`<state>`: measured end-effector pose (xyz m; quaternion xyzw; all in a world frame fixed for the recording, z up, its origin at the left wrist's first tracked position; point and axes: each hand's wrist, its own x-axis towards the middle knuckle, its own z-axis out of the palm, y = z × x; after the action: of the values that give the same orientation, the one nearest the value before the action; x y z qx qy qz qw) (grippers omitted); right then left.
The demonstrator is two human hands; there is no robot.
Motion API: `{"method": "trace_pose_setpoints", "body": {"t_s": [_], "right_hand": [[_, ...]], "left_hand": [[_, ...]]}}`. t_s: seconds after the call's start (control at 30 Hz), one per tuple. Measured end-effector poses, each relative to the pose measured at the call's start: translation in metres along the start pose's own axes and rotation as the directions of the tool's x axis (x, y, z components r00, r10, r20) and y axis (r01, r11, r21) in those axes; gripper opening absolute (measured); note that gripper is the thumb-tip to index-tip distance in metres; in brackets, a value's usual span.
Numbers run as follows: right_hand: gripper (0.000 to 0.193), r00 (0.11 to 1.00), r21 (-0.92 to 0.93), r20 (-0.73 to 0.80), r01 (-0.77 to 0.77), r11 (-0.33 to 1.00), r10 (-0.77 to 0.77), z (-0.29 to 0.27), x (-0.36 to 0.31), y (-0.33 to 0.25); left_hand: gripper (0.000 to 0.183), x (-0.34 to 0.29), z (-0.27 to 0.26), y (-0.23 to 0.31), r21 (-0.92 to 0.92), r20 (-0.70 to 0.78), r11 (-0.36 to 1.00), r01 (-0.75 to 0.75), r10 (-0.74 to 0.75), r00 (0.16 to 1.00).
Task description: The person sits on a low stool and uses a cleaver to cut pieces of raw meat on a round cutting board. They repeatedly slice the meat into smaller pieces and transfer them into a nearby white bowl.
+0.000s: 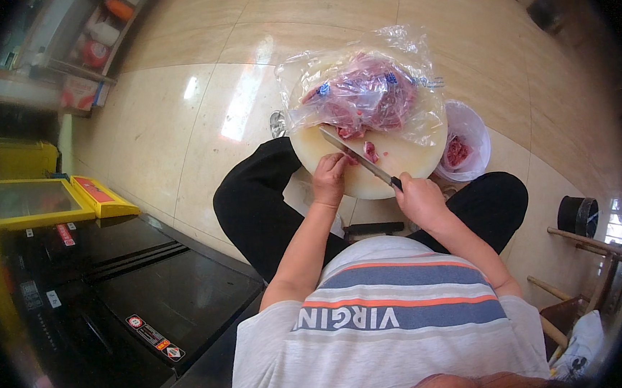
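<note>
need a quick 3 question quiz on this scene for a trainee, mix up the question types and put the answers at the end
1. Which hand holds the knife?
2. True or false: the white tub stands to the right of the round cutting board.
3. Fill the gap: the large piece of meat on the board lies mostly under clear ____.

Key:
1. The right hand, with the blade slanting up and to the left across the board.
2. True; it stands by the board's right edge, with some red meat inside it.
3. plastic
</note>
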<state>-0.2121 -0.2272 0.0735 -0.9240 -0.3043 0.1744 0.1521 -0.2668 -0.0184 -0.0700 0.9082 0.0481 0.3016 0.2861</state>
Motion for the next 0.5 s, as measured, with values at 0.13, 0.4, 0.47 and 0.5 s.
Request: {"method": "trace_pose_setpoints", "body": {"t_s": [0.13, 0.4, 0.47, 0.5], "right_hand": [[0.014, 0.999, -0.007, 0.034, 0.036, 0.999, -0.036, 0.008, 0.004, 0.002], [0.018, 0.999, 0.015, 0.032, 0.041, 0.999, -0.041, 0.047, 0.049, -0.003], [0.021, 0.999, 0.016, 0.008, 0.051, 0.999, -0.051, 0.050, 0.053, -0.006], [0.020, 0.998, 0.027, 0.003, 0.061, 0.998, -0.061, 0.050, 0.052, -0.007]], "left_hand": [[0.024, 0.002, 0.003, 0.004, 0.015, -0.017, 0.999, -0.039, 0.039, 0.999], [0.021, 0.005, 0.003, 0.006, 0.033, 0.017, 0.999, -0.028, 0.027, 0.999], [0.021, 0.004, 0.001, 0.006, 0.049, 0.024, 0.998, -0.039, 0.038, 0.999], [0.021, 0.003, 0.000, 0.006, 0.059, 0.034, 0.998, -0.029, 0.027, 0.999]]}}
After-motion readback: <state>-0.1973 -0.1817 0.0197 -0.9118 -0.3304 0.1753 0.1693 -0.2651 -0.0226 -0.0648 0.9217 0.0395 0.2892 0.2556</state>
